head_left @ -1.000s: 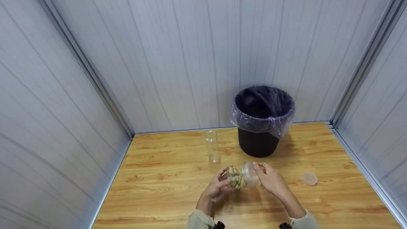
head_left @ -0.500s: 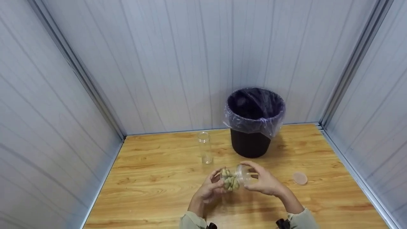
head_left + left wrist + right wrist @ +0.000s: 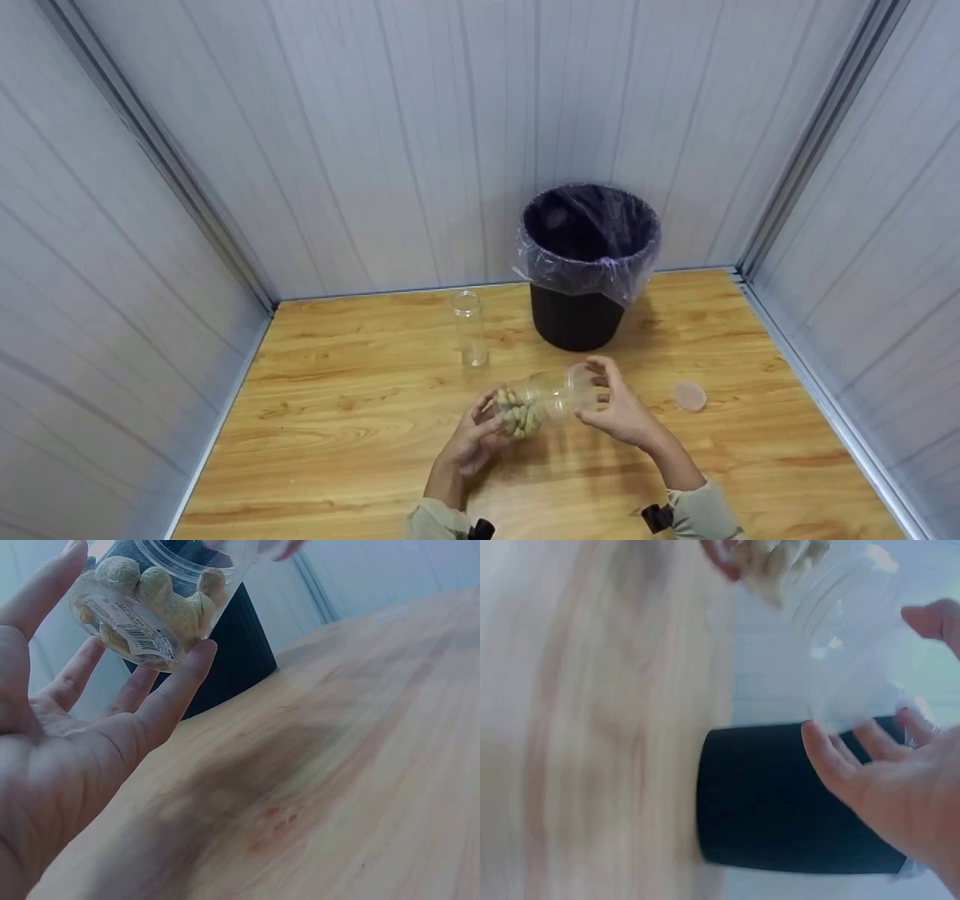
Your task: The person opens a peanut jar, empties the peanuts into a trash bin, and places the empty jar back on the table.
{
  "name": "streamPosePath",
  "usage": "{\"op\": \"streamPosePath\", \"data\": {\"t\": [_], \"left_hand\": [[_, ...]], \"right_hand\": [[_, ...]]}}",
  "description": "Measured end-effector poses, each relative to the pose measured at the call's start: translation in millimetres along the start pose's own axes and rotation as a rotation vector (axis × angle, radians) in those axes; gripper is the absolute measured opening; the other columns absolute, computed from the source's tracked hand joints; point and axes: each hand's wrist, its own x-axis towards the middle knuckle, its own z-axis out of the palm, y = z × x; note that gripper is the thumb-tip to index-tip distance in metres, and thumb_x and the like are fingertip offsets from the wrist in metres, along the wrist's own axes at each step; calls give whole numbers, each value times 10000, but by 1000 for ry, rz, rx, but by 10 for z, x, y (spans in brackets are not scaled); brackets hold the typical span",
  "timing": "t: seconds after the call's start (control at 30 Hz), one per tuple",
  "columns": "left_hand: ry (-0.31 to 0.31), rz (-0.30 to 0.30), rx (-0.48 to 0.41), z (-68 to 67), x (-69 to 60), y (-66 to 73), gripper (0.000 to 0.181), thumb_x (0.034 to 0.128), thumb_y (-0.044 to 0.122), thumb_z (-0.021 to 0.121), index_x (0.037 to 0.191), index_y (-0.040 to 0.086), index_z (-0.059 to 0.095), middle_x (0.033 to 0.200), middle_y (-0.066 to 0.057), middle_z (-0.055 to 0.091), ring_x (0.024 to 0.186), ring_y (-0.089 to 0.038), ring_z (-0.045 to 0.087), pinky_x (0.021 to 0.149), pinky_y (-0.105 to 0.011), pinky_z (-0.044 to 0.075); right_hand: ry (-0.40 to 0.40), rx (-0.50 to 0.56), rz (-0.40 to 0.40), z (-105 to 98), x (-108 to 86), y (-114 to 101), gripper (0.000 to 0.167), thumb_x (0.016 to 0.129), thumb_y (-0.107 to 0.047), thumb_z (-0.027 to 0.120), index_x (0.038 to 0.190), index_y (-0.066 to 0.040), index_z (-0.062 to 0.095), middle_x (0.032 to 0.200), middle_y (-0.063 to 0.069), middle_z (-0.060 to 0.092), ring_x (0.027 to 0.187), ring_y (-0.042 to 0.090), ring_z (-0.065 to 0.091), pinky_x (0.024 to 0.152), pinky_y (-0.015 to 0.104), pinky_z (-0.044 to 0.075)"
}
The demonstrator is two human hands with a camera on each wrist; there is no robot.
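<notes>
My left hand (image 3: 469, 442) grips a clear plastic jar of peanuts (image 3: 517, 416), tilted onto its side with the mouth to the right. A barcode label (image 3: 129, 624) shows on this jar in the left wrist view. Thumb and fingers of my right hand (image 3: 622, 409) hold a second clear jar (image 3: 855, 652), turned toward the first one. Both jars are raised above the table, mouths facing; whether their rims touch I cannot tell. The peanuts lie in the left-hand jar.
A black bin (image 3: 576, 319) with a clear liner stands at the back. Left of it is a tall clear jar (image 3: 470, 330), upright. A pale round lid (image 3: 689, 396) lies right of my right hand on the wooden table (image 3: 337, 420). Panel walls enclose the back and sides.
The right hand has opened its hold wider around the second jar and drawn it slightly away from the peanut jar. The head view has shifted, moving everything leftward in the picture.
</notes>
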Motion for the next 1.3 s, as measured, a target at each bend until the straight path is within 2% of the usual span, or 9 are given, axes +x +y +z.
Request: {"op": "streamPosePath", "data": {"t": [0.13, 0.27, 0.4, 0.63, 0.8, 1.03, 1.2, 1.3], "left_hand": [[-10, 24, -6, -40, -83, 62, 630, 924, -31, 586, 1466, -3, 267, 1292, -131, 490, 1111, -280, 559, 880, -424, 517], [-28, 59, 9, -61, -101, 95, 600, 932, -10, 585, 1458, 15, 297, 1292, -138, 485, 1106, -277, 561, 886, -433, 514], [-17, 75, 10, -63, -88, 87, 588, 925, -5, 592, 1447, 24, 325, 1286, -144, 487, 1095, -272, 560, 897, -437, 507], [4, 34, -14, -71, -132, 22, 584, 953, -1, 556, 1462, 58, 277, 1340, -155, 453, 1135, -309, 547, 935, -502, 465], [37, 25, -37, -92, -240, -5, 600, 946, -5, 555, 1468, 61, 266, 1359, -161, 446, 1128, -306, 554, 931, -489, 477], [62, -2, -75, -55, -289, -84, 638, 948, -5, 540, 1490, 50, 207, 1396, -159, 429, 1177, -327, 535, 950, -517, 462], [53, 6, -91, -13, -295, -153, 636, 933, 4, 572, 1460, 40, 217, 1349, -137, 447, 1028, -223, 574, 920, -483, 483], [48, 16, -101, 1, -310, -195, 644, 927, -4, 579, 1461, 27, 222, 1335, -137, 464, 992, -205, 577, 914, -467, 488]], "right_hand": [[121, -161, 62, -101, 113, 250, 654, 747, -66, 797, 1294, -39, 438, 1276, 225, 472, 1162, 403, 462, 929, 554, 430], [227, -378, 9, -284, 314, 555, 635, 677, -91, 819, 1222, 10, 511, 1179, 241, 535, 1094, 436, 507, 904, 558, 437], [283, -506, -31, -505, 484, 844, 626, 659, -119, 826, 1175, 66, 525, 1142, 270, 549, 1066, 480, 511, 910, 584, 418], [282, -592, 38, -839, 643, 1110, 570, 734, -170, 803, 1171, 84, 541, 1119, 292, 571, 1050, 497, 514, 978, 613, 305], [225, -647, 119, -973, 720, 1211, 572, 773, -202, 754, 1207, 100, 533, 1186, 324, 527, 1090, 540, 472, 961, 621, 342], [150, -634, 314, -1139, 694, 1277, 620, 771, -144, 713, 1312, 57, 487, 1364, 324, 382, 1201, 545, 363, 955, 633, 372], [127, -633, 390, -1203, 634, 1304, 600, 784, -164, 692, 1320, 22, 500, 1399, 318, 346, 1212, 542, 347, 933, 634, 392], [133, -643, 401, -1215, 580, 1334, 603, 798, -168, 682, 1333, 35, 491, 1404, 332, 342, 1221, 549, 342, 930, 638, 395]]}}
